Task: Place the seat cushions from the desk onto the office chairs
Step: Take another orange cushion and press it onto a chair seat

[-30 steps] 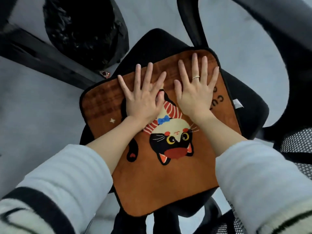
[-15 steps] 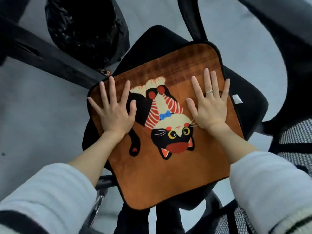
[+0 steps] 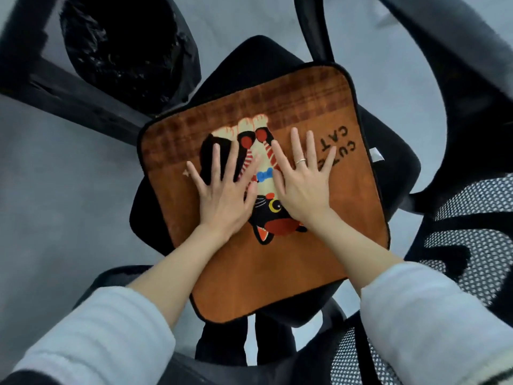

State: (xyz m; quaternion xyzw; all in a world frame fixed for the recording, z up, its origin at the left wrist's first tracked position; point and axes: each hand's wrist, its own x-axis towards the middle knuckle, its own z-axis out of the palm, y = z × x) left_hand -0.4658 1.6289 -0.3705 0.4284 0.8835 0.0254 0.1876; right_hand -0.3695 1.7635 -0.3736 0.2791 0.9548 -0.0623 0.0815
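From the head view, looking straight down, an orange-brown cushion (image 3: 277, 262) with black piping lies flat on the black seat of an office chair (image 3: 394, 168). The cushion sits turned relative to the seat, so black seat corners stick out past its edges at the top, left and right. It carries a cartoon black cat in striped stockings with a blue bow, printed upside down from this angle, a band of darker plaid along the far edge, and the words "CUTE CAT" near the right edge. A small white tag (image 3: 377, 155) pokes out at the cushion's right side.

Both hands lie palm-down on the middle of the cushion, side by side and close together over the cat picture, fingers straight and spread, gripping nothing. The left hand (image 3: 224, 195) covers the cat's dark body; the right hand (image 3: 302, 190) covers part of its face and wears a ring (image 3: 300, 161) on one finger. Pale sleeves (image 3: 433, 315) cover both forearms up to below the wrists.

The chair's armrest (image 3: 444, 65) curves across the upper right, and its mesh back (image 3: 477, 245) fills the lower right. A bin lined with a black bag (image 3: 125, 51) stands on the grey floor (image 3: 55, 204) at upper left, beside a dark bar (image 3: 69, 95) crossing that corner.
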